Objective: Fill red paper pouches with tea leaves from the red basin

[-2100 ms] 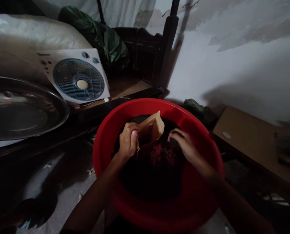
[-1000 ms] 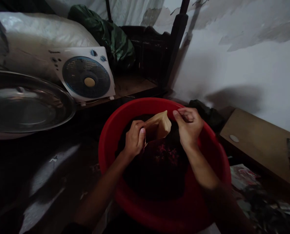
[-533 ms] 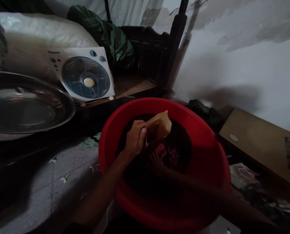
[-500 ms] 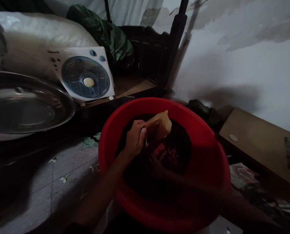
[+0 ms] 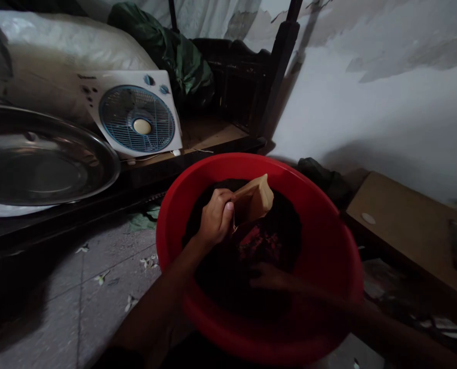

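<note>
A large red plastic tub (image 5: 328, 241) stands before me, its bottom covered with a dark loose material (image 5: 286, 225). Inside its rim, my left hand (image 5: 216, 215) grips the edge of a brown paper bag (image 5: 257, 197), fingers closed around it. The bag's mouth gapes up and to the right. My right hand (image 5: 269, 277) is low over the dark material, in deep shadow, with its fingers stretched out to the left. Between the hands a reddish patch (image 5: 257, 243) shows. Whether the right fingers touch the material is too dark to tell.
A white box fan (image 5: 142, 125) and a big steel basin (image 5: 109, 169) stand at the left, by a full pale sack (image 5: 78, 43). To the right is a brown board (image 5: 401, 220). White petals (image 5: 101, 278) lie on the tiled floor.
My right hand has drawn back toward me and a little to the right, away from the bag. The left hand keeps its hold on the paper bag, nearly still.
</note>
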